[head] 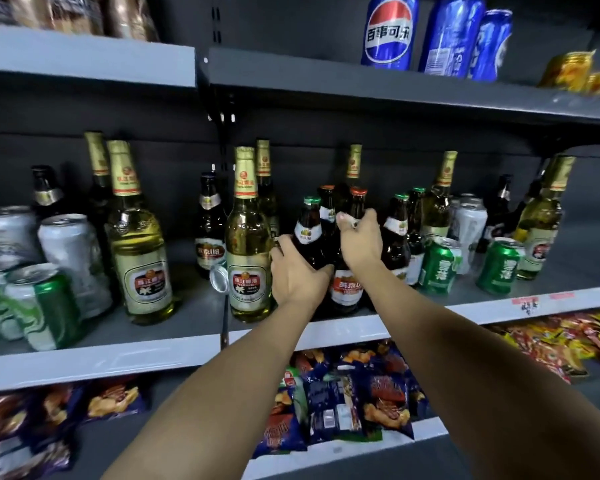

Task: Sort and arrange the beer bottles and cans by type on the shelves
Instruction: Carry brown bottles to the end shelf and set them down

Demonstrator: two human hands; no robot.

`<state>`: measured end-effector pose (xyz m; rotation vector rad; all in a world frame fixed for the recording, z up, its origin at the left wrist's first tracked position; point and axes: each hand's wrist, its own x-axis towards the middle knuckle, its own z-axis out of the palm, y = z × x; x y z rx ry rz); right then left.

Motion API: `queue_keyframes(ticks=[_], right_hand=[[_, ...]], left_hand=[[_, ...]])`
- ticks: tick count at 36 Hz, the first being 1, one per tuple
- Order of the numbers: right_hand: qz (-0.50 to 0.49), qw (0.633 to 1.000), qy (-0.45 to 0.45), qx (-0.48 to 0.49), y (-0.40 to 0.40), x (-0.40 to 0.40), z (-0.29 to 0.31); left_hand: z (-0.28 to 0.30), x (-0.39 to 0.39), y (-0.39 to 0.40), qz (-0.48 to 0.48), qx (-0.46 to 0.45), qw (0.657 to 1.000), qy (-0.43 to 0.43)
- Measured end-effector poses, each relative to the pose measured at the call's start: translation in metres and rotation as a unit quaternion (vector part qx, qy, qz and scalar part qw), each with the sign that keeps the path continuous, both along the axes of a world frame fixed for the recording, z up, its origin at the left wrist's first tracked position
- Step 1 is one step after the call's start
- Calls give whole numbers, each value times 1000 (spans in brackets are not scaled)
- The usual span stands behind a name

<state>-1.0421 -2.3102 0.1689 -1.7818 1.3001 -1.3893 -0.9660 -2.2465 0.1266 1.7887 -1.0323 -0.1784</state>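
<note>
Here, a green-capped brown bottle (307,237) is gripped low by the left hand (297,275), and a red-capped brown bottle (347,268) is held at the neck by the right hand (359,242), likely so like bottles can be grouped on the middle shelf (174,355), beside a tall gold-foil bottle (248,247).
</note>
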Motion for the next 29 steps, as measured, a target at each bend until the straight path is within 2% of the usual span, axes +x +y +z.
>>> queue_keyframes(ticks=[10,13,16,19,21,23,26,29], right_hand=[[4,999,39,-8,-12,0,-11],[-11,997,61,-41,-10,1,-15],[-51,992,82,-87,-3,5,-21],[-165,952,108,-234,9,10,-22],[-188,927,77,-315,21,17,-14],[-134,929,68,-338,31,26,-5],[-25,966,93,-239,37,39,0],[17,995,81,-63,36,47,-4]], left_hand=[[-9,-8,-1,58,-13,995,-79],[-14,-17,6,57,-107,986,-113],[-14,-15,16,67,-240,954,-168],[-6,14,23,111,-285,942,-141],[-3,41,24,163,-246,951,-91],[-4,63,23,170,-156,972,-56],[-6,83,20,60,-46,997,30],[-2,89,19,28,-14,997,70]])
